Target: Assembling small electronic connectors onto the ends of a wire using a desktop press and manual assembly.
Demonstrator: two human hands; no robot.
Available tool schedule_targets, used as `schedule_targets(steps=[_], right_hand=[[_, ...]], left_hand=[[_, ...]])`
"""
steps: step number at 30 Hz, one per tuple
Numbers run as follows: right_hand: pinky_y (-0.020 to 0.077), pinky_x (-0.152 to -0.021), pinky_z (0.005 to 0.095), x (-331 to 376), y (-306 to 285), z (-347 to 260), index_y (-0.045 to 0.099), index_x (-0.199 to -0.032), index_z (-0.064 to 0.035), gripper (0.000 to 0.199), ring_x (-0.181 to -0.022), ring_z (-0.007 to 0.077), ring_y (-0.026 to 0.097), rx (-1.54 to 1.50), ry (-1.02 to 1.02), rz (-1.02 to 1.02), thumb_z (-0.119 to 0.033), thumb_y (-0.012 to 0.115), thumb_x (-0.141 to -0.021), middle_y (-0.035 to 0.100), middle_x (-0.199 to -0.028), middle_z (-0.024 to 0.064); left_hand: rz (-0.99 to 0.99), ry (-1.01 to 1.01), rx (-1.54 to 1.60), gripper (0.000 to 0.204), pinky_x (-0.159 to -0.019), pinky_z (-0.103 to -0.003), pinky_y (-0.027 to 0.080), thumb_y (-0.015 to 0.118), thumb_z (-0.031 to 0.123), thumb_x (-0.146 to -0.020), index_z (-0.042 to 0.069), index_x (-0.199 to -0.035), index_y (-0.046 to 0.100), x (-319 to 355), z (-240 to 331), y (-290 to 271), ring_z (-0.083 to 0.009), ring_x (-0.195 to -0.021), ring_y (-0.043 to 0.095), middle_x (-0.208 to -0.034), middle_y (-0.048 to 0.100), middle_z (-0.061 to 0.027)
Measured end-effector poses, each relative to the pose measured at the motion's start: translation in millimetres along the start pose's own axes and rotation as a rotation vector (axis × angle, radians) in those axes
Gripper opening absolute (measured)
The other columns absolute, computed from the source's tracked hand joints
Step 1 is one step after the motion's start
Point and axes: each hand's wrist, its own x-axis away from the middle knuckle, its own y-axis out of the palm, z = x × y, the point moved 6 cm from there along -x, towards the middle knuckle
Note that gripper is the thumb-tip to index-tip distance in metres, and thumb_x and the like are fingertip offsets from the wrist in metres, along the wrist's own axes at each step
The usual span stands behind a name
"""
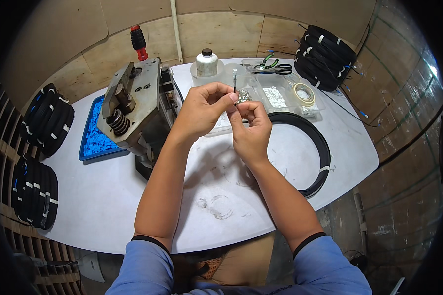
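Note:
My left hand and my right hand meet above the middle of the table. Between their fingertips they pinch a thin black cable, its end pointing upward. A pale, partly see-through tip with a metallic look sits at the top of the cable. The lower stretch of the cable is hidden by my fingers. Below and right of my right hand lies a coil of black cable with a white tie; I cannot tell whether the pinched end belongs to it.
Left stands a metal press beside a blue tray of small blue pieces. Behind my hands are a white bottle, a clear parts box, scissors, green-handled pliers and a tape roll. Tied black cable coils flank the table.

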Motion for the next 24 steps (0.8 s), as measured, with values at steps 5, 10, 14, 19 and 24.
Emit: schedule_targets(steps=[5,10,14,19,24], right_hand=[[0.0488,-0.071,0.0274,0.2,-0.9,-1.0,0.062,-0.087,-0.0035,0.018,-0.072,0.0105,0.057,0.067,-0.015,-0.018,-0.016,0.074,-0.087,0.066,-0.08,0.0025],[0.0485,-0.072,0.0273,1.1,1.8,-1.4,0.062,-0.088,-0.003,0.018,-0.073,0.0107,0.057,0.034,-0.021,-0.03,-0.017,0.073,-0.088,0.065,-0.079,0.0023],[0.0481,-0.072,0.0272,0.9,2.2,0.6,0.061,-0.088,-0.003,0.019,-0.073,0.0108,0.056,-0.011,-0.029,-0.059,-0.017,0.073,-0.088,0.065,-0.079,0.0019],[0.0477,-0.071,0.0275,0.7,-1.0,-4.5,0.061,-0.088,-0.0032,0.018,-0.073,0.0113,0.056,0.024,-0.088,-0.032,-0.016,0.074,-0.087,0.064,-0.08,0.0024],[0.0484,-0.068,0.0292,-0.1,-2.0,-22.6,0.061,-0.088,-0.0029,0.016,-0.07,0.0161,0.059,0.265,-0.224,0.015,-0.012,0.075,-0.084,0.065,-0.08,0.0066]], left_hand=[[0.016,0.009,-0.021,0.016,-0.073,-0.025,0.049,0.069,0.013,-0.09,-0.002,-0.094,0.067,-1.4,-1.1,-2.0,-0.0087,-0.077,0.06,-0.085,0.066,-0.0025],[-0.04,0.031,0.007,0.017,-0.078,-0.026,0.048,0.067,0.014,-0.09,-0.002,-0.097,0.067,2.4,5.6,-2.3,-0.0091,-0.083,0.059,-0.089,0.067,-0.0034],[-0.071,0.045,0.054,0.02,-0.079,-0.028,0.051,0.067,0.014,-0.092,-0.004,-0.101,0.069,0.9,6.2,1.1,-0.0113,-0.084,0.062,-0.089,0.069,-0.0063],[-0.069,0.056,0.02,0.02,-0.078,-0.028,0.051,0.067,0.014,-0.091,-0.004,-0.101,0.069,1.4,7.4,1.6,-0.0115,-0.083,0.062,-0.089,0.07,-0.0068],[-0.057,0.031,0.005,0.021,-0.078,-0.027,0.05,0.068,0.015,-0.091,-0.004,-0.099,0.068,1.6,5.6,0.8,-0.0098,-0.082,0.06,-0.089,0.068,-0.0054]])
